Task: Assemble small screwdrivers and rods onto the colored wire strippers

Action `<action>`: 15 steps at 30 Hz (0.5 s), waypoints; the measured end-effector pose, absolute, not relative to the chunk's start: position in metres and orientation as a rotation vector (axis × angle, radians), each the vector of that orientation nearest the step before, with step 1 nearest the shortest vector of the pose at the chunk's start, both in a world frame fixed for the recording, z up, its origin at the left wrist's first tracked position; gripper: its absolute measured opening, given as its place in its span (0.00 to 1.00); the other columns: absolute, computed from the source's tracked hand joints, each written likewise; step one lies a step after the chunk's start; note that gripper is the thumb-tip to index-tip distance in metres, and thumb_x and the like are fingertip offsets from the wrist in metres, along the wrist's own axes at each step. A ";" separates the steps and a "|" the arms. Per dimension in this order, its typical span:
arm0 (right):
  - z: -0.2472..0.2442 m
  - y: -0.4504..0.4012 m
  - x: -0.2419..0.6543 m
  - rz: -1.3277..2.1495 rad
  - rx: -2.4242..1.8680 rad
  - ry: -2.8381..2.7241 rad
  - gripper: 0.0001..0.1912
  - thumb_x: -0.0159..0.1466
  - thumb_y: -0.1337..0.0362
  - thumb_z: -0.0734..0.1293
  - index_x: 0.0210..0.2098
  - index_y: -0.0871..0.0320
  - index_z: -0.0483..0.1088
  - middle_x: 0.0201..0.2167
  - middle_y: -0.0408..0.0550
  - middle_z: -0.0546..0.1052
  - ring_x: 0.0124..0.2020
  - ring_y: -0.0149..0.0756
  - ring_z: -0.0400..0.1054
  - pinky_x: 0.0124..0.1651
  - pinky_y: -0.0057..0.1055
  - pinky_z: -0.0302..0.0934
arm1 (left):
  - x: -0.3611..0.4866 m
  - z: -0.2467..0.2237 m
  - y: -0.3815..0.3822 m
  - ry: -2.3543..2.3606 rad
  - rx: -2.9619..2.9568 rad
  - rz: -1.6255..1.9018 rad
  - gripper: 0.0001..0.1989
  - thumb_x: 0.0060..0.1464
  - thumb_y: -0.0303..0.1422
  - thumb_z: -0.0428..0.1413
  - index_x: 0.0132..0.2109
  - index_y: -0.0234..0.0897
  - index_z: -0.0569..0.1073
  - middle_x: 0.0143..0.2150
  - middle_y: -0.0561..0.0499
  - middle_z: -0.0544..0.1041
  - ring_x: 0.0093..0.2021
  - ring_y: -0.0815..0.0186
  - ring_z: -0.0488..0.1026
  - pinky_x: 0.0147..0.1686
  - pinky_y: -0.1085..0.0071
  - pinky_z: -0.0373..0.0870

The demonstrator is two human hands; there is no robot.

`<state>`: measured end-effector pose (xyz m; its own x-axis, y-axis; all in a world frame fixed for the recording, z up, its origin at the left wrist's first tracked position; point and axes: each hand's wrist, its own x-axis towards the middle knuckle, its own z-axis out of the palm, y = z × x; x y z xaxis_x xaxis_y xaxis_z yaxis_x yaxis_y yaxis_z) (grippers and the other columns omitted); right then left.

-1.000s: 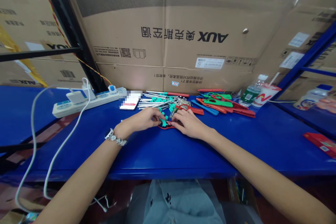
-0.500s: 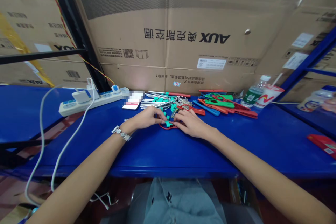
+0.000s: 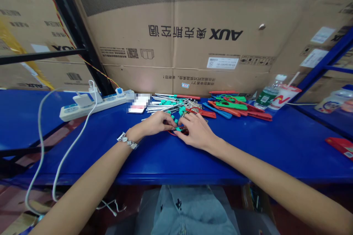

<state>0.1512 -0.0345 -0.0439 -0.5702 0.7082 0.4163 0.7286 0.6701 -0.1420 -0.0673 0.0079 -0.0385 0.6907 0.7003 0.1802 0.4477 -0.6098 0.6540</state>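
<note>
Nearest, grey-blue clothing [image 3: 184, 205] lies over the lap, below the front edge of the blue counter [image 3: 176, 163]. Farther in, a small green piece [image 3: 179, 129] sits low over the counter between the two hands, with a thin red loop [image 3: 172, 133] just beside it. The right hand [image 3: 197, 130] is curled, thumb and fingers closed narrow around the green piece. The left hand [image 3: 158, 123] brings its fingertips close together at the piece's left side; whether they grip it, I cannot tell.

The green piece looks light and fairly stiff, probably plastic, and slippery only if pinched at a corner; its opposite sides offer the best hold. The red loop seems bendy and could snag.

Just beyond, more green pieces [image 3: 175, 121] and a tangle of metal rods [image 3: 162, 108] crowd the fingertips, as does a red tool [image 3: 209, 114]. To the right lie green clips [image 3: 234, 105], a bottle [image 3: 265, 97] and a cup [image 3: 285, 97]; to the left, a power strip [image 3: 110, 103]. A large carton [image 3: 179, 58] closes off the back.
</note>
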 end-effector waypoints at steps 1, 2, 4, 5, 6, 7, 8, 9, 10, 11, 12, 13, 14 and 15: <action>-0.045 -0.035 0.147 -0.041 -1.133 -2.452 0.09 0.67 0.57 0.68 0.38 0.58 0.71 0.38 0.49 0.76 0.42 0.41 0.67 0.46 0.37 0.53 | -0.067 -0.038 0.007 0.894 2.326 0.571 0.04 0.57 0.28 0.59 0.37 0.35 0.80 0.34 0.50 0.79 0.32 0.68 0.73 0.35 0.71 0.69; -0.046 -0.035 0.144 -0.012 -1.150 -2.458 0.08 0.67 0.59 0.68 0.36 0.58 0.70 0.36 0.48 0.76 0.41 0.40 0.67 0.44 0.36 0.53 | -0.067 -0.036 0.006 0.918 2.345 0.584 0.03 0.56 0.28 0.60 0.37 0.35 0.79 0.33 0.51 0.78 0.32 0.67 0.73 0.35 0.71 0.68; -0.048 -0.035 0.141 0.045 -1.183 -2.440 0.07 0.66 0.62 0.68 0.34 0.58 0.69 0.33 0.46 0.75 0.37 0.37 0.65 0.41 0.34 0.52 | -0.069 -0.032 0.002 0.969 2.424 0.655 0.04 0.55 0.31 0.63 0.37 0.35 0.77 0.34 0.51 0.75 0.33 0.66 0.71 0.35 0.69 0.68; -0.048 -0.035 0.141 0.064 -1.194 -2.424 0.07 0.66 0.62 0.68 0.33 0.57 0.69 0.32 0.46 0.75 0.35 0.36 0.65 0.39 0.33 0.52 | -0.070 -0.031 -0.001 0.978 2.470 0.689 0.07 0.54 0.33 0.64 0.37 0.35 0.77 0.35 0.51 0.74 0.34 0.65 0.70 0.36 0.68 0.68; -0.048 -0.035 0.141 0.076 -1.201 -2.411 0.06 0.65 0.63 0.68 0.33 0.57 0.68 0.31 0.45 0.74 0.35 0.36 0.64 0.39 0.33 0.52 | -0.072 -0.030 -0.003 0.972 2.509 0.704 0.09 0.54 0.36 0.65 0.37 0.35 0.77 0.36 0.50 0.73 0.35 0.65 0.69 0.38 0.67 0.68; -0.048 -0.035 0.141 0.081 -1.207 -2.400 0.06 0.65 0.64 0.68 0.32 0.57 0.68 0.31 0.45 0.74 0.34 0.36 0.64 0.38 0.33 0.52 | -0.073 -0.029 -0.005 0.954 2.536 0.691 0.10 0.54 0.38 0.65 0.38 0.36 0.78 0.38 0.50 0.72 0.36 0.64 0.69 0.39 0.66 0.68; -0.048 -0.035 0.141 0.084 -1.215 -2.392 0.05 0.64 0.64 0.68 0.33 0.57 0.68 0.30 0.45 0.74 0.34 0.36 0.64 0.38 0.33 0.53 | -0.074 -0.030 -0.007 0.932 2.550 0.657 0.11 0.55 0.40 0.65 0.38 0.37 0.80 0.39 0.49 0.72 0.37 0.64 0.69 0.40 0.65 0.69; -0.048 -0.036 0.141 0.085 -1.223 -2.387 0.04 0.63 0.65 0.67 0.33 0.58 0.68 0.30 0.45 0.74 0.35 0.36 0.64 0.39 0.33 0.53 | -0.075 -0.031 -0.008 0.909 2.556 0.615 0.10 0.57 0.40 0.64 0.39 0.38 0.81 0.39 0.49 0.71 0.38 0.64 0.70 0.41 0.65 0.69; -0.048 -0.037 0.141 0.082 -1.233 -2.386 0.03 0.63 0.65 0.67 0.34 0.58 0.68 0.31 0.46 0.74 0.35 0.36 0.65 0.39 0.33 0.53 | -0.076 -0.033 -0.009 0.886 2.561 0.586 0.09 0.58 0.40 0.63 0.40 0.39 0.82 0.39 0.49 0.71 0.38 0.64 0.70 0.41 0.65 0.69; -0.048 -0.037 0.140 0.071 -1.247 -2.387 0.03 0.63 0.65 0.67 0.34 0.58 0.69 0.31 0.46 0.75 0.36 0.37 0.65 0.39 0.33 0.53 | -0.076 -0.036 -0.008 0.867 2.572 0.576 0.08 0.59 0.39 0.63 0.40 0.40 0.83 0.38 0.49 0.71 0.38 0.64 0.70 0.40 0.66 0.69; -0.047 -0.038 0.139 0.051 -1.265 -2.385 0.03 0.63 0.65 0.67 0.35 0.58 0.69 0.32 0.46 0.75 0.36 0.38 0.66 0.40 0.34 0.53 | -0.076 -0.039 -0.007 0.847 2.587 0.581 0.08 0.60 0.38 0.62 0.40 0.40 0.83 0.38 0.49 0.71 0.37 0.64 0.70 0.40 0.66 0.69; -0.047 -0.038 0.139 0.026 -1.284 -2.382 0.03 0.62 0.65 0.66 0.36 0.58 0.69 0.32 0.47 0.75 0.37 0.39 0.66 0.41 0.35 0.53 | -0.076 -0.042 -0.006 0.826 2.603 0.591 0.07 0.61 0.37 0.61 0.39 0.40 0.83 0.37 0.49 0.70 0.37 0.65 0.70 0.39 0.67 0.69; -0.047 -0.039 0.138 -0.005 -1.301 -2.379 0.04 0.62 0.65 0.66 0.37 0.58 0.70 0.33 0.48 0.76 0.38 0.40 0.67 0.42 0.35 0.53 | -0.075 -0.044 -0.005 0.809 2.618 0.600 0.08 0.61 0.36 0.61 0.38 0.40 0.83 0.37 0.49 0.70 0.37 0.65 0.70 0.39 0.67 0.69; -0.047 -0.039 0.138 -0.039 -1.311 -2.380 0.05 0.62 0.64 0.66 0.38 0.58 0.70 0.35 0.48 0.76 0.39 0.41 0.68 0.42 0.36 0.53 | -0.075 -0.046 -0.004 0.800 2.632 0.607 0.08 0.62 0.36 0.60 0.37 0.39 0.83 0.37 0.49 0.70 0.37 0.65 0.70 0.39 0.67 0.69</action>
